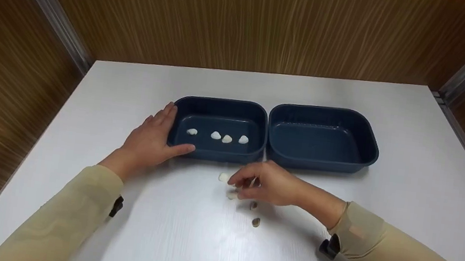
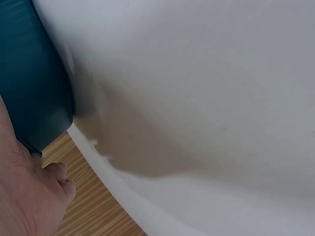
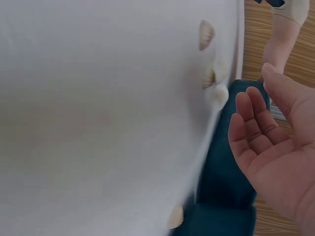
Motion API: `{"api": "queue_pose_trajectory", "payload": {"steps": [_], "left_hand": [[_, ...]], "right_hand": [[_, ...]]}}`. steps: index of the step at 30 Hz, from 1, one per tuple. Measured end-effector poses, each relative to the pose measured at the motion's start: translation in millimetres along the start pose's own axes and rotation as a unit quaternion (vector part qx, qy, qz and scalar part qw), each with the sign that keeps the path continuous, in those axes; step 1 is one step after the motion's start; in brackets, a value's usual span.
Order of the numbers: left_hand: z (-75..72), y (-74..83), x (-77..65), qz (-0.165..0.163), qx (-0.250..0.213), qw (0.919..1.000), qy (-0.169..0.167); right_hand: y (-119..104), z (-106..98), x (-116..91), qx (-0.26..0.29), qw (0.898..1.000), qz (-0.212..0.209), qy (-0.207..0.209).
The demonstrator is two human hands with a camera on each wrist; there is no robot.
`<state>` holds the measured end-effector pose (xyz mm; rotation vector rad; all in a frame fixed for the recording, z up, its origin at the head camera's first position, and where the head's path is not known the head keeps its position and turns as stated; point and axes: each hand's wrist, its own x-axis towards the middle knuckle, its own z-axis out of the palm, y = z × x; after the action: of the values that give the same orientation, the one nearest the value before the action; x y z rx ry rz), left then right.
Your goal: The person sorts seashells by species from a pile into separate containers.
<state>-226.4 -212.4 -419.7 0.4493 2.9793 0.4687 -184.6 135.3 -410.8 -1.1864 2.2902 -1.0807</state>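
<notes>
Centrally, the left tray (image 1: 220, 156), dark blue, contains four white shells (image 1: 227, 139); just beside it, right of centre, stands the right tray (image 1: 321, 165). The left hand (image 1: 149, 140), fingers extended, rests against the left tray's end. Below centre, the right hand (image 1: 272, 183), thumb parted from bent fingers, hovers empty among loose shells (image 1: 255, 222) on the table (image 1: 183, 240).

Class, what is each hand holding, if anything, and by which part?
The right hand holds nothing; the left hand rests against the left container at its left end.
</notes>
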Motion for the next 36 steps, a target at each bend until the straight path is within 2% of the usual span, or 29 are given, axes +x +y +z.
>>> {"api": "queue_pose_trajectory", "payload": {"steps": [6,18,36], "left_hand": [[0.6,-0.3,0.4,0.003,-0.002,1.0,-0.001],[2.0,0.0,1.6,0.0,0.003,1.0,-0.004],[3.3,-2.2,2.8,0.001,0.005,1.0,-0.003]], "right_hand": [[11.0,5.7,-2.8,-0.019,1.0,0.019,-0.009],[17.0,13.9,-0.1,-0.025,0.998,0.047,-0.027],[21.2,19.5,2.8,-0.052,0.998,0.014,-0.024]]}}
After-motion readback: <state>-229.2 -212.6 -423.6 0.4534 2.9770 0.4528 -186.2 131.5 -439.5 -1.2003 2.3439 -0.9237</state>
